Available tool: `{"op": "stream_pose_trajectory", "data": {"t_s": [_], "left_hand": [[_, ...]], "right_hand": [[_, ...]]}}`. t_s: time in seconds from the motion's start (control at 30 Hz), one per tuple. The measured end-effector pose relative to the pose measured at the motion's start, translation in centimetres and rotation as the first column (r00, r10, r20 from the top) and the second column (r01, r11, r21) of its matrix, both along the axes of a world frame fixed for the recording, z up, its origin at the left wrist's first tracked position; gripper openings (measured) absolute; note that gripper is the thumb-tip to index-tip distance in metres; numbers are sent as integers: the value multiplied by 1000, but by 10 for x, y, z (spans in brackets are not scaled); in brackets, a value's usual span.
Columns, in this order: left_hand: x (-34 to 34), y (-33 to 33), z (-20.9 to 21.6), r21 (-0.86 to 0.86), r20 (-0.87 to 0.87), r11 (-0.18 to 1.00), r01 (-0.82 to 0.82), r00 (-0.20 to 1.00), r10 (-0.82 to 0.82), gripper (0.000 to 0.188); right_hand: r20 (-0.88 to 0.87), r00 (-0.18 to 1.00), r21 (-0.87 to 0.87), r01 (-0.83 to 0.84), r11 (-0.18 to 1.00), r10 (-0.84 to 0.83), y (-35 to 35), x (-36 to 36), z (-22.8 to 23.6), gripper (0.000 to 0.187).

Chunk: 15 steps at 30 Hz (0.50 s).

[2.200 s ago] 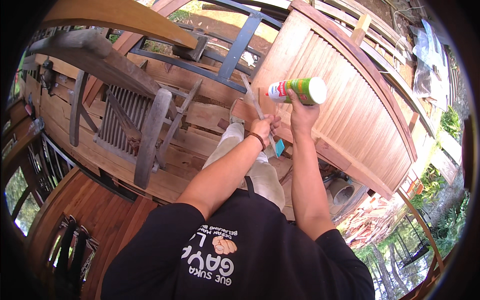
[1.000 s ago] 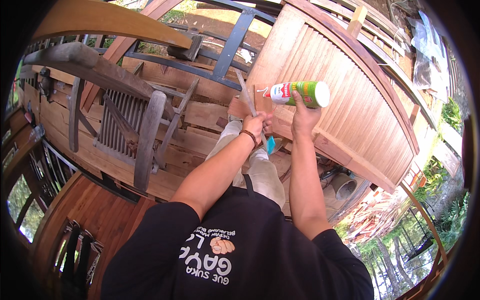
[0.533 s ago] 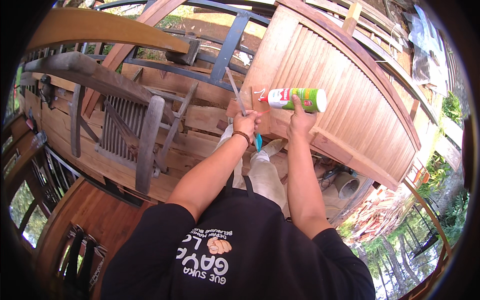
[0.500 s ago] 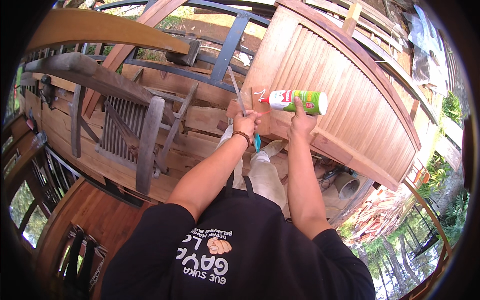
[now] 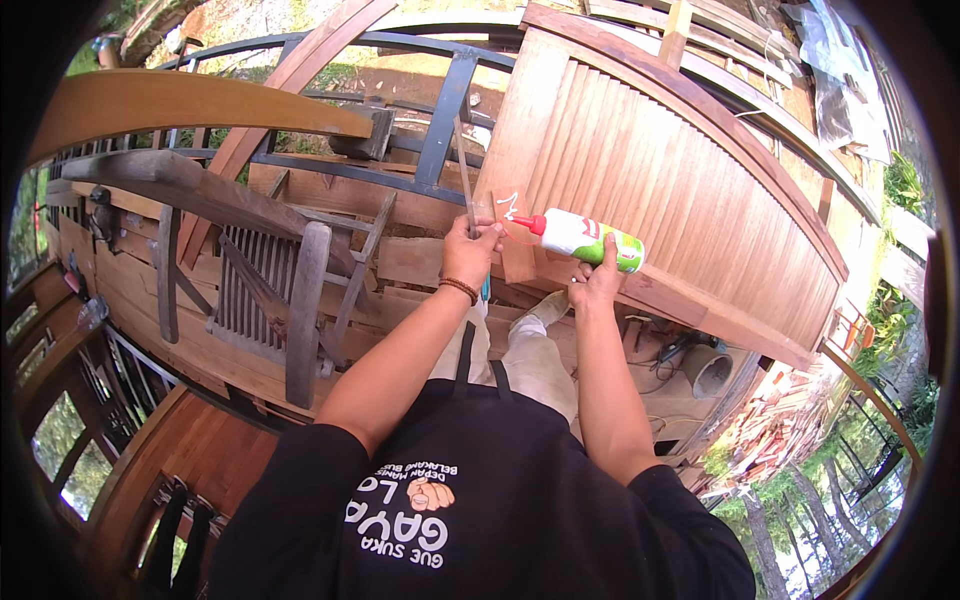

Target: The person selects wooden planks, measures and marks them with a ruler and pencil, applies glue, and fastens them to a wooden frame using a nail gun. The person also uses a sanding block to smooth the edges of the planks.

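Note:
My left hand is closed around a long, narrow metal tool with a teal handle, its blade pointing away from me. My right hand grips a white and green glue bottle, which lies nearly sideways with its red nozzle toward the left. Just beyond the nozzle tip, a white zigzag of glue marks the reddish-brown wood at the near left corner of a slatted wooden panel. The fingertips of my left hand are close to the nozzle; whether they touch it I cannot tell.
A weathered wooden chair stands at the left on plank flooring. Behind it runs a dark metal railing. A curved wooden beam crosses the upper left. A round container and a power tool with a cord sit under the panel's right side.
The glue bottle has shifted down and tilted, its base now lower. My left hand has moved slightly left with the metal tool. The whole view has turned a little.

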<state>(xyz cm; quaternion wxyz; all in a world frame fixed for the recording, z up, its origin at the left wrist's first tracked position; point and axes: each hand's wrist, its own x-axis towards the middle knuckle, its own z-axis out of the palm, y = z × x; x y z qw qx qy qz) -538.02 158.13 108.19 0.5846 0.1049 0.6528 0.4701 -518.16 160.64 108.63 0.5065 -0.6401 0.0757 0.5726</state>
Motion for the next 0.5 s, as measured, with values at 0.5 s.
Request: {"op": "stream_pose_trajectory", "data": {"t_s": [0.5], "left_hand": [[-18,4,46,25,20,999,27,999,-28,5]], "right_hand": [[-164,986,112,-23,993,41,-13,-7,14,33]]}}
